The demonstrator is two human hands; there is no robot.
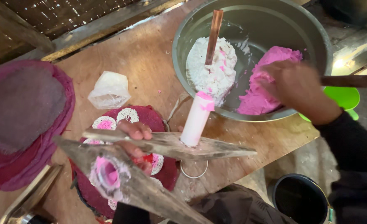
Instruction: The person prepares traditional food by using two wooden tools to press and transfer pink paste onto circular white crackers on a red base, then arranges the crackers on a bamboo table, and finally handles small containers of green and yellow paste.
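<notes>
Two lumps of dough sit in the metal bowl (312, 29) at the upper right of the frame: a white lump (222, 68) with a brown stick (213, 36) standing in it, and a pink lump (270, 74) beside it. The right hand (297, 87) rests on the pink lump, its fingers pressed into it. The left hand (135, 141), at lower centre, is clamped on a wooden press (150, 166) smeared with pink, with a white plunger (196, 119) standing upright in it. Beneath lies a dark red cloth (148, 116) bearing lacy rounds (106, 123). A plastic bag (109, 89) lies on the counter (142, 54).
</notes>
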